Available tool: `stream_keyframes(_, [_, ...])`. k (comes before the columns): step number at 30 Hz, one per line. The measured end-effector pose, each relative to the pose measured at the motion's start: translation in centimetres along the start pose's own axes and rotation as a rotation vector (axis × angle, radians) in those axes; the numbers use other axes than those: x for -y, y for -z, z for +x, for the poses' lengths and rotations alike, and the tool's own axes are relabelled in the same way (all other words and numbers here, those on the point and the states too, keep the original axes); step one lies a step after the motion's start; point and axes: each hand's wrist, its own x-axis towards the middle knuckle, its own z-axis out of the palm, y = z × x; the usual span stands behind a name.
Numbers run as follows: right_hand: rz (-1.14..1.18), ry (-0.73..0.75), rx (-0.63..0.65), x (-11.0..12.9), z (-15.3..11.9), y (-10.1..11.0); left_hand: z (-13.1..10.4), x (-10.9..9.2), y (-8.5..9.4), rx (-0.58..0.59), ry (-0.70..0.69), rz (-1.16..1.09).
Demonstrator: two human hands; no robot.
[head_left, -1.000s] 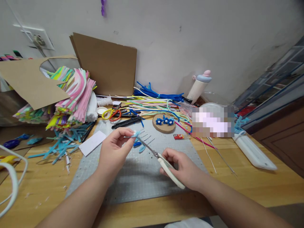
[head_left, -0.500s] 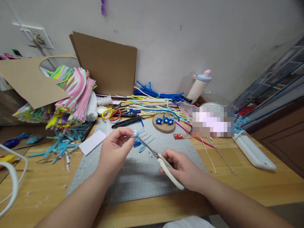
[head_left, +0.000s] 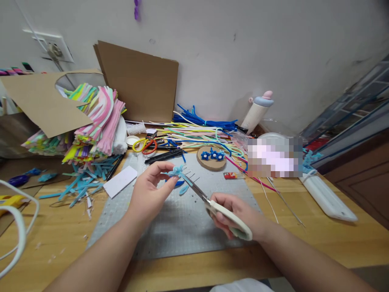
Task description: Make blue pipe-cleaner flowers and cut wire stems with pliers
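Note:
Between the thumb and fingers of my left hand [head_left: 152, 188] is a small light blue fuzzy flower [head_left: 176, 171]. My right hand [head_left: 232, 211] grips white-handled scissors [head_left: 232, 219], whose blades point up and left and touch or nearly touch the flower's right side. Whether the blade tips are parted is too small to tell. Beneath, on the grey cutting mat [head_left: 173, 239], lie a light blue loop [head_left: 184, 189], a dark blue piece and thin dark wires. Behind them, a round cardboard disc [head_left: 211, 163] bears several dark blue flowers with white centres.
Yellow-and-orange scissors [head_left: 145, 146], black pens [head_left: 164, 156] and pipe cleaners [head_left: 194, 132] lie at the back. A red lighter [head_left: 230, 175] is right of the disc. Bundled pipe cleaners [head_left: 97, 121] and light blue scraps [head_left: 82, 182] fill the left. A bottle [head_left: 257, 113] stands back right.
The scissors and my right hand have turned, with the handles now further right and showing their loops. More of the light blue flower shows in my left fingers. The view has shifted slightly.

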Motion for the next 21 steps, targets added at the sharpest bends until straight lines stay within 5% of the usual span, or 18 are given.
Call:
stream_keyframes(6, [0.042,0.021,0.103,0.1,0.1,0.1,-0.1,-0.2,-0.1,-0.045,0.012,-0.029])
stream_keyframes(10, [-0.049,-0.021,0.041,-0.2,0.2,0.1,0.2,-0.4,0.2,-0.184,0.044,-0.053])
stream_keyframes(15, [-0.719,0.122,-0.348,0.2,0.0,-0.1,0.5,-0.3,0.5,-0.259,0.023,0.066])
stream_keyframes(18, [-1.107,0.165,-0.448,0.8,-0.1,-0.4,0.2,-0.2,0.4,-0.246,-0.060,0.232])
stream_keyframes(21, [-1.240,0.169,-0.468,1.1,-0.2,-0.9,-0.3,-0.1,0.2,-0.210,-0.142,0.364])
